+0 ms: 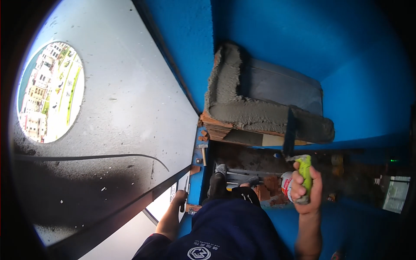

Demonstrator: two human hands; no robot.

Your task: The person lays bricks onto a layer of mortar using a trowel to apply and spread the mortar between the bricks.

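Note:
My right hand [308, 186] is wrapped around the yellow-green handle of a trowel [305, 173]. Its dark blade [289, 130] stands against the front edge of a wet grey mortar layer [255, 110], which runs in an L shape along the top of a low brick wall [216, 128]. Inside the L is a smooth grey surface [281, 84]. Lower left, my left hand [179, 198] is closed on a dark-handled tool [182, 208]; its kind is not clear, as the fingers cover part of it.
A hammer [203, 154] and brick pieces [203, 135] lie on a narrow blue ledge. Down by my feet are broken bricks [269, 186] and a white-and-red bucket [286, 184]. A large pale panel [130, 86] with a round opening fills the left; blue walls [281, 26] enclose the rest.

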